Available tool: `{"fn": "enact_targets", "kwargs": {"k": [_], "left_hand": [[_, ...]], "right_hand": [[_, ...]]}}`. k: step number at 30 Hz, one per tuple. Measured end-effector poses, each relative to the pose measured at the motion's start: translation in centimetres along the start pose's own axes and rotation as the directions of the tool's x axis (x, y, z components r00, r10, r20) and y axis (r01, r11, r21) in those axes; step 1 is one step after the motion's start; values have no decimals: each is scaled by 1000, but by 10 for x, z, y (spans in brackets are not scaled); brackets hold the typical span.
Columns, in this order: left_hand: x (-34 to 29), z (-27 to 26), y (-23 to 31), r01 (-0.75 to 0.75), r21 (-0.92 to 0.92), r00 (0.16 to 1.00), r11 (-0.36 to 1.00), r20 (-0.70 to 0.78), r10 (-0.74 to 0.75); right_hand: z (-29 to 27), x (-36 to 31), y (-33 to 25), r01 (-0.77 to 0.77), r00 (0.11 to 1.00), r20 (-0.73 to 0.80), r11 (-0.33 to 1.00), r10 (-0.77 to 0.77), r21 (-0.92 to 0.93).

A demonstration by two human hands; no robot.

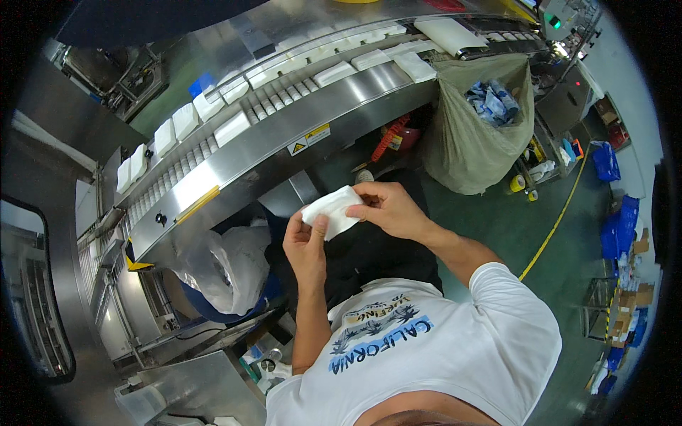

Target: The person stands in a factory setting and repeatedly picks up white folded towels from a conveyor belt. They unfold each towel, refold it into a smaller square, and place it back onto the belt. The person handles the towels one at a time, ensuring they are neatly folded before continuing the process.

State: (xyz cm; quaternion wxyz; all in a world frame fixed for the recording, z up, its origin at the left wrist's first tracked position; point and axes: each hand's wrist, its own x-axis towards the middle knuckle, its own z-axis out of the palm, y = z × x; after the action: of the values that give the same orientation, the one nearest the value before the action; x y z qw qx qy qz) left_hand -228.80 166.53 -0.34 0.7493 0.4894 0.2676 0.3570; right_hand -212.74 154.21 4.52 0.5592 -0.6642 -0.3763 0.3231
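Note:
A small white folded pad, soft and cloth-like, is held up in front of my body between both hands. My left hand grips its left end, thumb on the face and fingers behind. At the pad's right end, my right hand pinches it with the thumb on top. Beyond my hands runs a curved steel conveyor with rollers. Similar white pads lie along it, among them one on the rollers and one at the near edge.
A large beige sack with blue and white crumpled wrappers stands right of the conveyor. Below the conveyor at left is a blue bin lined with a clear plastic bag. Blue bins and cardboard boxes line the far right wall. A yellow line crosses the green floor.

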Motion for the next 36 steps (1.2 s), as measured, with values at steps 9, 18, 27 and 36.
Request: {"fn": "enact_targets", "kwargs": {"k": [9,18,27,36], "left_hand": [[11,-22,3,44,90,997,995,58,-49],[39,-28,32,-126,-113,992,986,-12,125],[18,-55,3,-10,-91,1000,996,0,10],[-70,-155,-114,173,574,953,800,-301,10]], "right_hand": [[-4,26,15,-123,970,234,971,73,207],[-28,152,-34,-29,980,197,995,11,91],[-107,364,12,-155,945,209,906,252,-393],[-65,272,-20,254,919,-28,645,-393,-721]]}}
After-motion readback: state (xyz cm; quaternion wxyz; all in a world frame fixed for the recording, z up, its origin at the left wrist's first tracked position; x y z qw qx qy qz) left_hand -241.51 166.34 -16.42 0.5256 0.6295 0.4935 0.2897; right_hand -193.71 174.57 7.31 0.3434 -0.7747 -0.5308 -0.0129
